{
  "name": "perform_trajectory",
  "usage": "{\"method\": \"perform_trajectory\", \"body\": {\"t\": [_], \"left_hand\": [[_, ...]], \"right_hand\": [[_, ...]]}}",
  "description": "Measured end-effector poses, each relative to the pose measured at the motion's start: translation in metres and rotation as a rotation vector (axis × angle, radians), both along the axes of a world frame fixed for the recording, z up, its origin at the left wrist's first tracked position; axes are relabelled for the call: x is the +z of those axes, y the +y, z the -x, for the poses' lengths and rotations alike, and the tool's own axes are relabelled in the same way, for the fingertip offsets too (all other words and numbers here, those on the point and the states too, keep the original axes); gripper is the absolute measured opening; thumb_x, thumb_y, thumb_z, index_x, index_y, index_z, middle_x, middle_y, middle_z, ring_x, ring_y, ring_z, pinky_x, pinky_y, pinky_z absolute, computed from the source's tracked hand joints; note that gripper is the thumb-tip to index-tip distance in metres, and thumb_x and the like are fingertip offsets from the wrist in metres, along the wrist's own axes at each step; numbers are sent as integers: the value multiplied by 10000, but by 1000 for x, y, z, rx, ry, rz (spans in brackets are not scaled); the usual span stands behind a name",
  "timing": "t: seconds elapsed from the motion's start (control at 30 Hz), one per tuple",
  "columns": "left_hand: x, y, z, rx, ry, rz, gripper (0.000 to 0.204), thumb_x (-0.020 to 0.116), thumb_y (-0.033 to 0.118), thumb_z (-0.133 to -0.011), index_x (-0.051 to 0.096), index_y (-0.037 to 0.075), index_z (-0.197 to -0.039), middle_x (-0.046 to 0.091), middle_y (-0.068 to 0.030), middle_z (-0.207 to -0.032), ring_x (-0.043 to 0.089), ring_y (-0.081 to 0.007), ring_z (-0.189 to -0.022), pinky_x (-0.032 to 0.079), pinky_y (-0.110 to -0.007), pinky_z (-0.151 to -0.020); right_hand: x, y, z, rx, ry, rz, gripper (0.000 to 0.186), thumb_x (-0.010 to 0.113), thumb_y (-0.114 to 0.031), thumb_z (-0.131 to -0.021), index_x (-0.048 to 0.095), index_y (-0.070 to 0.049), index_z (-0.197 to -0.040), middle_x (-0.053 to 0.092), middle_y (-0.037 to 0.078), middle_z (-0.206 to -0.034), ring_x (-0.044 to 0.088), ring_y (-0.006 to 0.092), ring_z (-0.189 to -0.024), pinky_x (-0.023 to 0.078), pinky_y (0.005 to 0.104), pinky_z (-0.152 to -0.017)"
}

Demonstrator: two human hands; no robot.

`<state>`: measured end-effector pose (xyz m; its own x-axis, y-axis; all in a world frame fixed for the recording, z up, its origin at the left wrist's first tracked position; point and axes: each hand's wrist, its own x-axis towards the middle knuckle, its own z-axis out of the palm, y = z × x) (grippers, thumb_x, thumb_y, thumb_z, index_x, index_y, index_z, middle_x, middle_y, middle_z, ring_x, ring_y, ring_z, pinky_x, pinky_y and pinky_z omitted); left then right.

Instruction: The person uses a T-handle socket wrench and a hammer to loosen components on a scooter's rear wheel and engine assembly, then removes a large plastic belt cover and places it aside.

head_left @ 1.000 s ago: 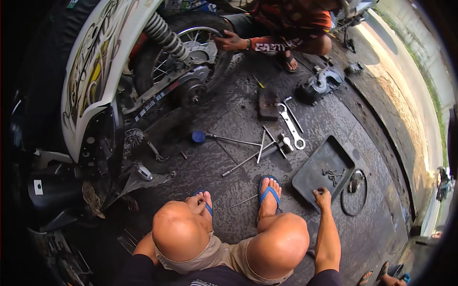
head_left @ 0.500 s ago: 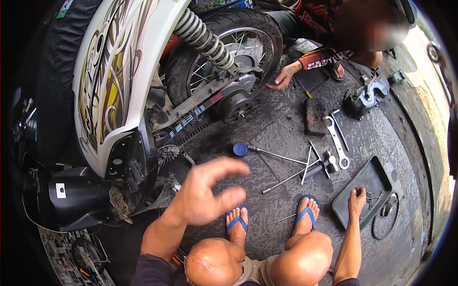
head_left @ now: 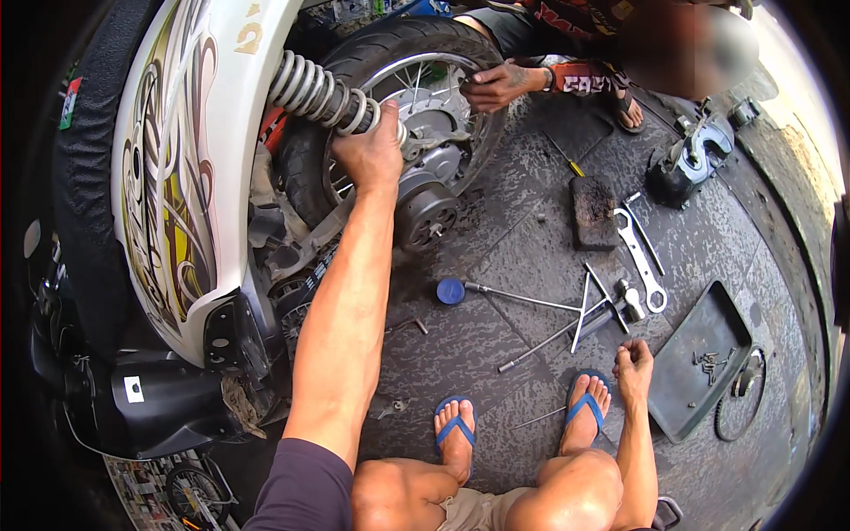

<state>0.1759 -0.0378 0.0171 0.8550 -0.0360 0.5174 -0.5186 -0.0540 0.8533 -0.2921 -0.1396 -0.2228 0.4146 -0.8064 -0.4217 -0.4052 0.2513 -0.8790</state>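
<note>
1. The left hand (head_left: 370,152) grips the lower end of the coil shock absorber (head_left: 320,91), fingers curled around it, beside the rear wheel (head_left: 416,97).
2. The right hand (head_left: 634,369) hangs loosely closed, fingers curled and holding nothing, near the dark tray (head_left: 699,354).
3. A co-worker's hand (head_left: 498,85) rests on the tyre.
</note>
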Motion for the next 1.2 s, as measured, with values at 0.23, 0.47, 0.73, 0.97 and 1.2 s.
{"method": "perform_trajectory", "body": {"t": [0.23, 0.47, 0.73, 0.97, 1.2], "left_hand": [[-15, 7, -3, 72, -166, -210, 261, 817, 246, -823, 678, 28, -865, 690, -34, -813, 627, -147, -746, 492, -325, -757], [-10, 30, -17, -258, -68, -256, 390, 828, 370, -812, 652, 61, -970, 630, -4, -911, 581, -137, -874, 465, -305, -847], [-14, 41, -22, -346, -57, -175, 330, 834, 252, -796, 649, 50, -979, 639, -9, -902, 595, -124, -829, 475, -277, -814], [-22, 32, -20, -255, -114, -61, 327, 821, 216, -804, 642, 28, -1004, 639, -6, -921, 599, -121, -844, 483, -280, -826], [-24, 35, -24, -314, -108, -64, 324, 834, 170, -799, 645, 25, -1019, 645, -2, -929, 598, -105, -848, 482, -264, -816]], "right_hand": [[-3, -27, 30, -54, -33, 11, 63, 581, -82, -939, 557, -29, -915, 523, -8, -665, 474, 62, -511, 383, 223, -448], [22, -28, -29, 42, 5, -30, 85, 596, -107, -930, 572, -29, -956, 529, -9, -707, 481, 63, -581, 403, 230, -503], [112, -20, -216, 512, -369, 311, 296, 645, -146, -884, 605, 18, -1127, 665, 119, -892, 646, 194, -836, 527, 339, -785], [146, 5, -311, 583, -542, 295, 297, 618, -161, -881, 665, 48, -1087, 705, 230, -943, 706, 326, -917, 532, 392, -839], [136, 17, -319, 496, -597, 173, 298, 618, -147, -901, 660, 50, -1120, 716, 206, -954, 706, 256, -877, 535, 363, -817]]}}
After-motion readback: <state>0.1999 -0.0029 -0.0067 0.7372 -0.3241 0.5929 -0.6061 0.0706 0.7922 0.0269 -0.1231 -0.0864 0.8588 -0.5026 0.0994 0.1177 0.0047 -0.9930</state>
